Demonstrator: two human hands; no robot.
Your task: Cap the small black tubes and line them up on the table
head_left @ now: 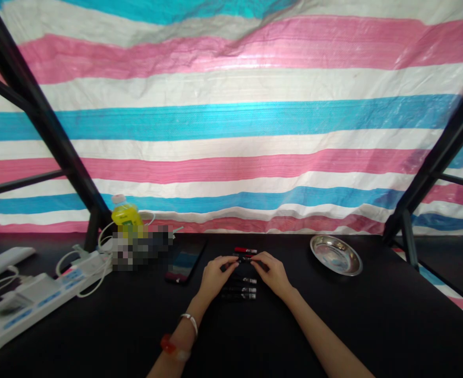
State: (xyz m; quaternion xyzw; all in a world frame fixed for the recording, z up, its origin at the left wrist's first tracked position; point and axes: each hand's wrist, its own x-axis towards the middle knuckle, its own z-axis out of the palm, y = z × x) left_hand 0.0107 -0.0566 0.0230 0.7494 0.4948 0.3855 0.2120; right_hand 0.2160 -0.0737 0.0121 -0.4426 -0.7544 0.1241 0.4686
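Pinching the left end of a small dark piece (245, 259) between thumb and fingertips of the left hand (214, 274); pinching its right end likewise between thumb and fingertips of the right hand (271, 272). Too small and dark to identify further; hard to tell whether lifted or touching the black table (286, 336). Just beyond the fingers, lying crosswise on the far side, a red pen-like stick (245, 250) with a silvery right end. On the near side, between the wrists, lying roughly parallel in a column, black pen-like sticks (247, 290) with silvery right ends. Around the left forearm, a silver bangle (191, 322) and, nearer the elbow, a bracelet of red and pale beads (168, 344). To the left of the left hand, lying flat, a dark phone (184, 265). Farther left, past a pixelated patch, an upright bottle of yellow liquid (126, 217); at near left, a white power strip (30, 308) with adapters and cables. Well to the right, a shiny metal dish (355, 264). Behind everything, a striped sheet (231, 121) between black metal bars (53, 131).
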